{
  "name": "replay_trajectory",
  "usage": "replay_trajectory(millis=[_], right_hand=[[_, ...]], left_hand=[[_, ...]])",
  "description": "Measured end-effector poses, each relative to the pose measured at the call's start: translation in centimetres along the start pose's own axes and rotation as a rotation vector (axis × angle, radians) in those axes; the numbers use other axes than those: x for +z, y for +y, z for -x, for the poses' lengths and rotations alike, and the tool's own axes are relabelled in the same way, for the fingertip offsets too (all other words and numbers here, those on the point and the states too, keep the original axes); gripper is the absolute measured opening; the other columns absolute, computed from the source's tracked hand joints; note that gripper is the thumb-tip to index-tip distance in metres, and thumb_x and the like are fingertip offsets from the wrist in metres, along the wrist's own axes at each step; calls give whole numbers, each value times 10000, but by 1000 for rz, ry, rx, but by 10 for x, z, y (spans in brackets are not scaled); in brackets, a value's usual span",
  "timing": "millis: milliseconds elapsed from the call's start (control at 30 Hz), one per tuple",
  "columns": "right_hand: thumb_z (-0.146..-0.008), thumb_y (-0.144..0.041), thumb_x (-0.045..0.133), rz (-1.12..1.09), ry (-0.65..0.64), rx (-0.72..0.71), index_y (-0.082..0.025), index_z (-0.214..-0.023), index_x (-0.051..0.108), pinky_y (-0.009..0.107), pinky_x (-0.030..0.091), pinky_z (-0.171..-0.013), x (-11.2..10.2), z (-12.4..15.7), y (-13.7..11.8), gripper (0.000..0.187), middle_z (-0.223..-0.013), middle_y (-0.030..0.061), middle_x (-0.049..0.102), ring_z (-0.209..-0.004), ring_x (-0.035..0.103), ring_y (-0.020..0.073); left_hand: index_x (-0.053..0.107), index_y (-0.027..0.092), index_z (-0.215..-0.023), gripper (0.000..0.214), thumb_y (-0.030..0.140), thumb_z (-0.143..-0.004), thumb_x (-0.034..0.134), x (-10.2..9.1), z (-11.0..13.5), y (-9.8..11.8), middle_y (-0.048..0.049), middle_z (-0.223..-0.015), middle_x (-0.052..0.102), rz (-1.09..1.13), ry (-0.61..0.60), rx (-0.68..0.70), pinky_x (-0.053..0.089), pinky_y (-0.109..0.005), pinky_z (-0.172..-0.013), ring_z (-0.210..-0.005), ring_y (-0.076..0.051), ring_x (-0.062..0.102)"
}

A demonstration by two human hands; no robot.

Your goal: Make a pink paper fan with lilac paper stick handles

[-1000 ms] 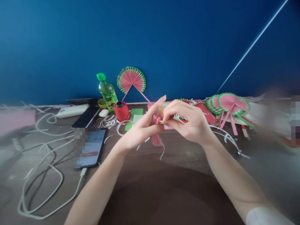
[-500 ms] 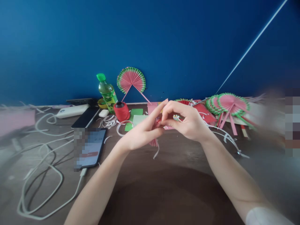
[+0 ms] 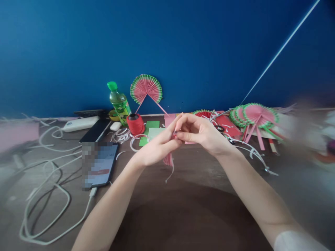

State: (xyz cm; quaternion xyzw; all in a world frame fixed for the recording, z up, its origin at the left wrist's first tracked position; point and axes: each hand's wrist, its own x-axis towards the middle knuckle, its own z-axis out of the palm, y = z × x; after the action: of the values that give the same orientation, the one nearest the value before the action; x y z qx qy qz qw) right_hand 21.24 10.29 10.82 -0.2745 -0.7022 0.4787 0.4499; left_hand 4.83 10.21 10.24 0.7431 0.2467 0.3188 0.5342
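Above the table, my left hand [image 3: 158,146] is closed around a folded piece of pink pleated paper [image 3: 168,160]. Most of the paper is hidden by the fingers; its pleated end hangs below, with a thin white strip [image 3: 171,171] dangling from it. My right hand [image 3: 202,135] is closed in a pinch at the left fingertips, touching the upper part of the paper. What exactly its thumb and forefinger grip there is too small to make out. Behind the hands lie pink paper [image 3: 170,120] and green paper [image 3: 152,124].
A finished pleated fan [image 3: 146,89] leans on the blue wall, near a green bottle [image 3: 119,101] and a red thread spool [image 3: 135,124]. More fans [image 3: 259,113] lie at right. A phone [image 3: 103,165] and a looped white cable [image 3: 69,200] occupy the left.
My right hand has shifted slightly left, closer against my left fingers. The pleated end and its white strip have swung a little left.
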Motion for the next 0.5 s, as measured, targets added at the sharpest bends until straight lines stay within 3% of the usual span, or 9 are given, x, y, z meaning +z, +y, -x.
replay_trajectory(millis=[167,367,500], right_hand=[[-809,-196,601,83,56,-26,-176,-801,551,230,430,-565,3,4,-6,54,-719,-17,551,-635,528,91],[-798,-150,603,312,110,-391,-197,-791,599,263,463,-625,0,8,-9,48,-778,-3,565,-715,549,113],[-776,-108,617,455,101,-518,-204,-788,637,293,488,-679,-1,7,-6,98,-810,13,606,-765,578,133]], left_hand=[[163,239,-1440,662,264,-849,459,2,0,-6,7,-785,510,102,9,-5,421,-246,-664,-656,-97,442],[160,302,-1437,678,234,-839,473,1,4,0,16,-836,539,125,59,5,437,-264,-725,-692,-93,464],[157,307,-1437,710,204,-823,499,1,5,1,32,-765,507,179,70,8,417,-236,-647,-616,-77,418]])
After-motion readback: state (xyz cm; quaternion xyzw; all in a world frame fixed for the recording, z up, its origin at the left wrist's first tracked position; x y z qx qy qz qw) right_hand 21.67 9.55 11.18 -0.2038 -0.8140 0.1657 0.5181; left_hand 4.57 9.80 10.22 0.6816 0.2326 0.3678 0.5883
